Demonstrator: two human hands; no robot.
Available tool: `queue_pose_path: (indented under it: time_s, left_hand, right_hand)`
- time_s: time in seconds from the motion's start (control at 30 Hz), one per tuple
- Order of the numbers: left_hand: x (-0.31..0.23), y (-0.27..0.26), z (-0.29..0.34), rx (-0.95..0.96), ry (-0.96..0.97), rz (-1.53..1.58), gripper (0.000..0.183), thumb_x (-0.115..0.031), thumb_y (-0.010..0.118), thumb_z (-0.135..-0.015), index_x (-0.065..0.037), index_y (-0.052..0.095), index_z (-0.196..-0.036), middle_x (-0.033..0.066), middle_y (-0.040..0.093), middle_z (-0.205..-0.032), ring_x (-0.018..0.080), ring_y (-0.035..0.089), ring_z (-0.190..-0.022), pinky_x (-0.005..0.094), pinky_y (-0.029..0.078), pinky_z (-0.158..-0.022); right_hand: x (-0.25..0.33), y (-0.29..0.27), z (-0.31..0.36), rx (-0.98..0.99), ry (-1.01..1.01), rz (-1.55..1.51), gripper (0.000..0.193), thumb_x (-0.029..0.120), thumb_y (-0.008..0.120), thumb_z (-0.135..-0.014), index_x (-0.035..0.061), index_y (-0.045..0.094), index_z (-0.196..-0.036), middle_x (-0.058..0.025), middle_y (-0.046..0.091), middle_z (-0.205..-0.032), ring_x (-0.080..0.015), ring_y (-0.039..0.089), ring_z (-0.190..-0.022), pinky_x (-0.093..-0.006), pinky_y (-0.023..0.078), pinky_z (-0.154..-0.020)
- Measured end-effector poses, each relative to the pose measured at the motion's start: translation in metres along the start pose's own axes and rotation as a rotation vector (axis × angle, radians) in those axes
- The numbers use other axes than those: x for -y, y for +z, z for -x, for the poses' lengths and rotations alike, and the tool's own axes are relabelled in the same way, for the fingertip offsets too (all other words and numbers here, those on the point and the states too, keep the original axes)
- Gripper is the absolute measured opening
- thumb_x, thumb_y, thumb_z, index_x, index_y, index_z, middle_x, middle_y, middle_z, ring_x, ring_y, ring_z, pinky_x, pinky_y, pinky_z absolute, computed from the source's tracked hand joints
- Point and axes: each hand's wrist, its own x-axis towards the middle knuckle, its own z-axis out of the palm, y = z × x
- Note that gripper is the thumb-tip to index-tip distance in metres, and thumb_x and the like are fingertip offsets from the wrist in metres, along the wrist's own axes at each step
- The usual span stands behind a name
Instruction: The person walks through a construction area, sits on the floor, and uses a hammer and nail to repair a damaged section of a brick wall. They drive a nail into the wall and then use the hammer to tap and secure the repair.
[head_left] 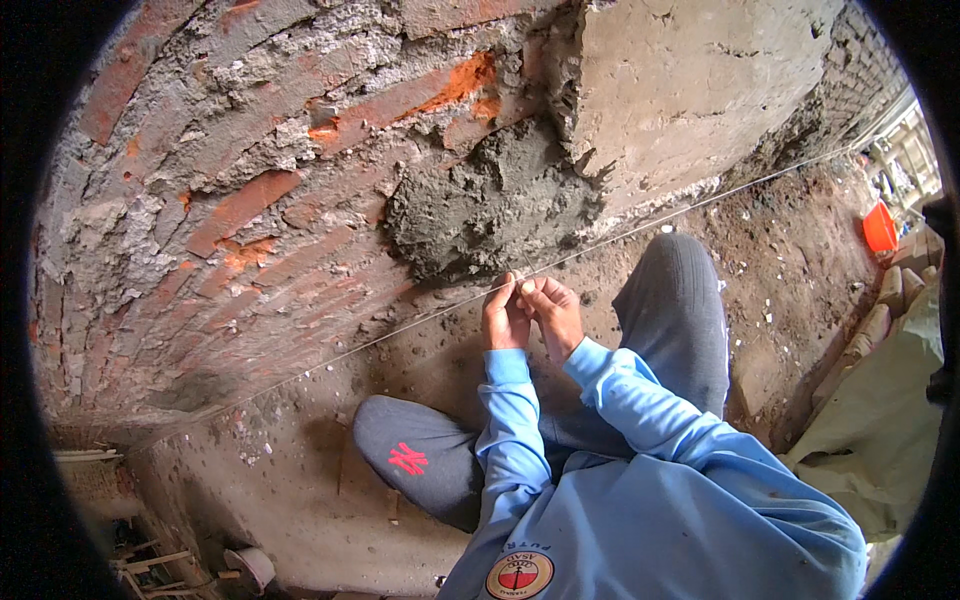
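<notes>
at the frame's centre, the left hand point(506, 318) and right hand point(554, 314) pinch a long thin white string point(650, 226); rough dark-grey mortar point(490, 205) covers upper centre, leaving weathered red brickwork point(240, 212) bare at upper left.

Soft light glares at upper right, while fisheye curvature bends edges.

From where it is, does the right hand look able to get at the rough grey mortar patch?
Probably yes: the right hand, pinching at the pale string, sits close to the grey mortar patch's lower edge; only the string seems to cross the way.
</notes>
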Motion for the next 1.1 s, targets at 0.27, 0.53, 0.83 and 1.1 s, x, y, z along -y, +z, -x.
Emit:
queue_pose_path:
  time_s: [0.27, 0.53, 0.83, 1.1]
  left_hand:
    - [-0.001, 0.000, 0.001, -0.086, 0.042, -0.054, 0.012, -0.010, 0.062, -0.092, -0.003, 0.066, -0.101, 0.0023, 0.064, -0.086, 0.0103, 0.053, -0.067, 0.0251, 0.044, -0.057]
    - [-0.003, 0.006, -0.003, -0.006, 0.070, -0.072, 0.012, -0.010, 0.063, -0.092, -0.002, 0.066, -0.100, 0.0032, 0.063, -0.083, 0.0116, 0.053, -0.066, 0.0256, 0.045, -0.056]
    - [-0.006, 0.009, -0.004, -0.019, -0.002, -0.051, 0.011, -0.015, 0.061, -0.093, -0.005, 0.064, -0.096, 0.0020, 0.055, -0.074, 0.0141, 0.050, -0.062, 0.0278, 0.041, -0.052]
    - [-0.002, 0.008, -0.008, -0.053, 0.043, -0.054, 0.013, -0.017, 0.057, -0.097, -0.008, 0.057, -0.088, -0.0010, 0.047, -0.072, 0.0126, 0.044, -0.062, 0.0275, 0.039, -0.054]
  right_hand:
    - [-0.002, 0.001, -0.003, -0.020, 0.019, -0.045, 0.020, 0.018, 0.065, -0.096, 0.0077, 0.060, -0.079, -0.0019, 0.063, -0.075, -0.0079, 0.051, -0.066, -0.0238, 0.041, -0.063]
    - [-0.004, -0.003, -0.009, 0.027, -0.005, -0.095, 0.017, 0.016, 0.065, -0.095, 0.0079, 0.060, -0.081, -0.0014, 0.063, -0.078, -0.0070, 0.051, -0.067, -0.0232, 0.041, -0.062]
    - [-0.007, -0.008, -0.010, 0.030, -0.012, -0.066, 0.007, 0.012, 0.064, -0.094, 0.0055, 0.062, -0.092, -0.0013, 0.063, -0.083, -0.0078, 0.052, -0.071, -0.0221, 0.042, -0.065]
    - [-0.016, -0.008, -0.010, 0.013, -0.111, 0.037, 0.010, 0.013, 0.063, -0.096, 0.0053, 0.061, -0.091, 0.0007, 0.063, -0.081, -0.0060, 0.052, -0.069, -0.0218, 0.042, -0.064]
